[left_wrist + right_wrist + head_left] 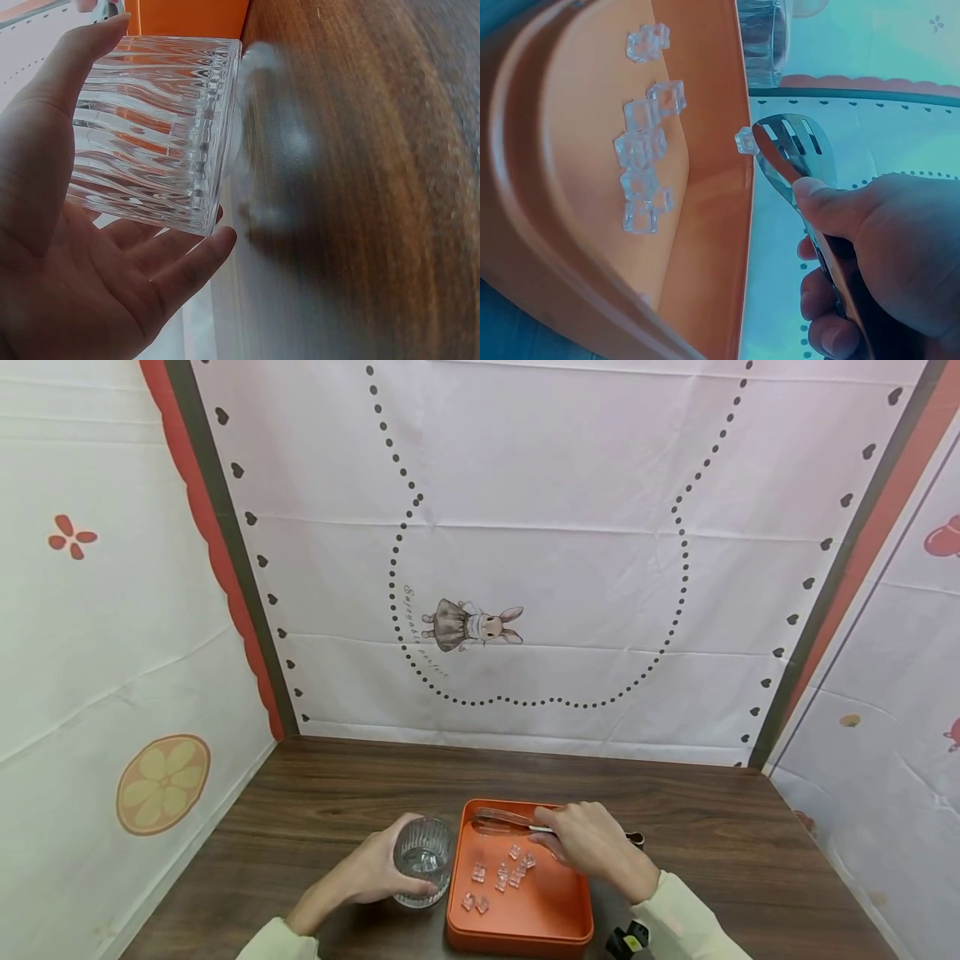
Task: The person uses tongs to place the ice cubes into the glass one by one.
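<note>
My left hand (378, 864) curls round a clear ribbed glass (420, 881) just left of an orange tray (521, 935). In the left wrist view, the thumb lies along one side of the glass (161, 135) and the fingers along the other. Above the tray's far right part, my right hand (592, 843) grips slotted metal tongs (802, 146) by the handle. A clear cube (746, 141) shows at the tongs' tip in the right wrist view, beside the tray wall. Several more clear ice-like cubes (502, 877) lie scattered on the tray floor.
Dark wood tabletop (337, 785) extends around the tray and glass. Printed white cloth (555, 585) hangs behind it and on both sides. A black device with a yellow mark (630, 941) sits by the right sleeve.
</note>
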`<state>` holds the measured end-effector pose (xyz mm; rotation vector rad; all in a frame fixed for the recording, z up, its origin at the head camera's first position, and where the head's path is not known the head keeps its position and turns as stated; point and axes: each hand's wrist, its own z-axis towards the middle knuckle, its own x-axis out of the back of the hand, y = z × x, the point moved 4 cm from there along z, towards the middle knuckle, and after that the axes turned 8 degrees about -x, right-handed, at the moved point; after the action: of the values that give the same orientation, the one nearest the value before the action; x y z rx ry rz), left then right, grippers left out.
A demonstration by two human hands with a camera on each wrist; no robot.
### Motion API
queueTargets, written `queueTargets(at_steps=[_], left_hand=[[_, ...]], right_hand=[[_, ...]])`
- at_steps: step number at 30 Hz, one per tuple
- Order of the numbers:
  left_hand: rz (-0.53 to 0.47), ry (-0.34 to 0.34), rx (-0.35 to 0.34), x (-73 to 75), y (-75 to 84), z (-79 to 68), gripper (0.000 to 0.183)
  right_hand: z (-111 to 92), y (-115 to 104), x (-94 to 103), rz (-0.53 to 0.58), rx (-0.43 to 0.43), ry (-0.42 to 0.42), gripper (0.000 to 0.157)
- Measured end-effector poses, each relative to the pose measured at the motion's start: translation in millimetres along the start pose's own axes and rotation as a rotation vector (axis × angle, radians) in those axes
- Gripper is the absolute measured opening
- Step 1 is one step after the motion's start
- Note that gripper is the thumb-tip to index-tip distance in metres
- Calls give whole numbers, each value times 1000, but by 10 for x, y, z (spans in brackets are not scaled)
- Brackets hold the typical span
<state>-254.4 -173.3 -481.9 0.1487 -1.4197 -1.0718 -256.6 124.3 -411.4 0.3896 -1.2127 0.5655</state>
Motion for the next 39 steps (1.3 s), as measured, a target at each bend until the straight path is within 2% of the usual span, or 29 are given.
queueTargets(at_steps=[15,39], left_hand=[[12,4,-4,-2,16,-12,91],[12,13,-26,-5,32,-20,89]], right_hand=[[36,-33,71,30,17,40,24],[157,-238,124,61,68,100,19]])
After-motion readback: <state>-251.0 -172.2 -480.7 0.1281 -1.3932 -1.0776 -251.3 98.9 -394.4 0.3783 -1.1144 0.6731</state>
